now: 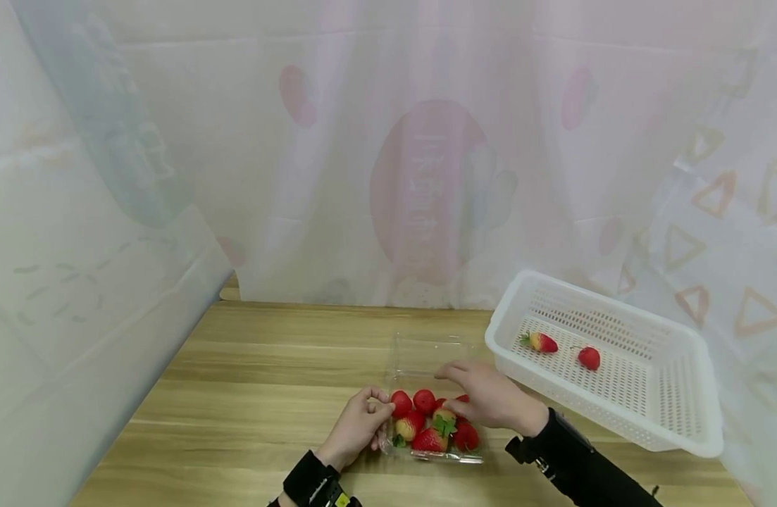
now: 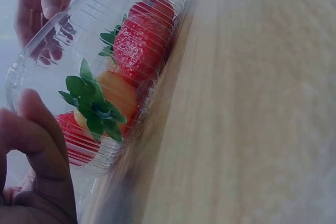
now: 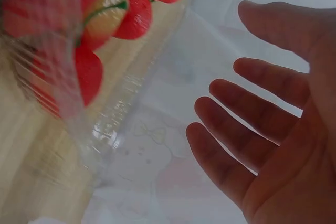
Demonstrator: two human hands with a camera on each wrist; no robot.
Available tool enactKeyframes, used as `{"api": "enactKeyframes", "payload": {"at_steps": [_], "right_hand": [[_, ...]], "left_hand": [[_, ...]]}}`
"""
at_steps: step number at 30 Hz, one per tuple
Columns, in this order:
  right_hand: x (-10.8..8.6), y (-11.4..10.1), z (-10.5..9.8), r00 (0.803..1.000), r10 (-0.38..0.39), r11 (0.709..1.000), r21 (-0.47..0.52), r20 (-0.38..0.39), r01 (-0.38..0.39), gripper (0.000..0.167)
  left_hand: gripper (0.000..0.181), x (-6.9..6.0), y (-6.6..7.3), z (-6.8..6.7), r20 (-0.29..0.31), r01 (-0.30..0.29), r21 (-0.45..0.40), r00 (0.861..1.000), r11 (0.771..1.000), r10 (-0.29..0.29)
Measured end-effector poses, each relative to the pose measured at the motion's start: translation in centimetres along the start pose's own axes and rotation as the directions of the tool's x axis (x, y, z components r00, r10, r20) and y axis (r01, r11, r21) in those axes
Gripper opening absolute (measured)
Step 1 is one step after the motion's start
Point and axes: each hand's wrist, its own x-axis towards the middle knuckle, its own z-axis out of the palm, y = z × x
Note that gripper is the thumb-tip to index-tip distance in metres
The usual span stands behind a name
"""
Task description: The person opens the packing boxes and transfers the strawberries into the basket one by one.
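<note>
Right now, left hand [image 1: 358,426]: thumb and forefinger drawn together, pinching the left rim of a clear, rectangular plastic box [image 1: 448,458].
Right hand [image 1: 489,398]: fingers spread apart and fairly straight, holding nothing, above the right part of the box.
Strawberries [image 1: 429,440]: a cluster of plump, glossy red fruits inside the box, some yellowish toward the leafy end, with green leaves showing on several.
Lid [image 1: 429,352]: thin transparent plastic, folded open on the far side of the box.
Basket [image 1: 629,387]: white, rectangular, perforated plastic, to the right of the box and farther back; two red fruits [image 1: 546,343] lie apart on its floor.
Wrist straps [image 1: 556,433]: black, one on each wrist, nearer the wearer than the box.
Table [image 1: 236,394]: wood-grained surface beneath the box.
Curtain [image 1: 337,176]: pale printed cloth, hanging beyond the box.
</note>
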Motion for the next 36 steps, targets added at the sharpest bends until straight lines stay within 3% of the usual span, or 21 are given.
{"api": "enactKeyframes", "payload": {"at_steps": [17,24,36], "right_hand": [[0.3,-0.3,3.7,0.992,0.009,0.998,-0.066,0.129,-0.001,0.039],[0.3,-0.4,4.1,0.991,-0.001,0.996,-0.085,0.131,0.012,0.036],[1.0,-0.5,4.6,0.995,0.058,0.996,-0.074,0.077,-0.052,0.038]], "left_hand": [[0.022,0.0,-0.3,0.0,-0.006,-0.006,0.009,1.0,1.0,0.006],[0.021,0.1,-0.3,0.0,-0.01,-0.005,0.01,1.0,1.0,0.005],[0.022,0.0,-0.1,0.0,-0.008,-0.005,0.01,1.0,1.0,0.005]]}}
